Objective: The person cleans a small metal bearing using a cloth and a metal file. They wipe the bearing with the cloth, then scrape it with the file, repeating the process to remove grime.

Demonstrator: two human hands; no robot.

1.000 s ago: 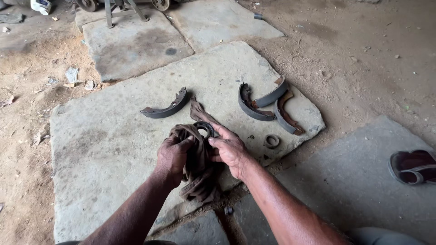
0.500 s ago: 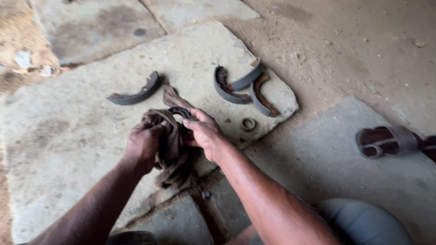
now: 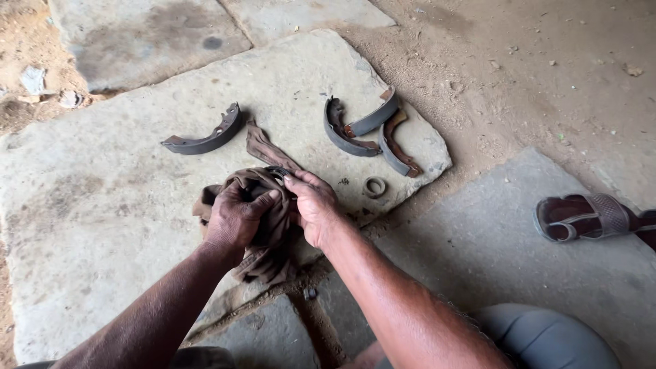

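Both hands work near the stone slab's (image 3: pixel 102 225) front edge: the left hand (image 3: pixel 236 217) clenches a brown rag (image 3: pixel 263 236), and the right hand (image 3: pixel 313 205) pinches a dark ring-shaped part (image 3: pixel 277 172) wrapped in it. Brake shoes (image 3: pixel 365 130) crowd the right corner; bare slab lies leftward.

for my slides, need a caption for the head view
Both hands, left hand and right hand, grip a brown rag beside brake shoes.

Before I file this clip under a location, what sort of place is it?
Probably an outdoor or open-fronted repair spot on bare ground: curved brake shoes lie on a rough stone slab, dirt all around, and both hands work a greasy rag.
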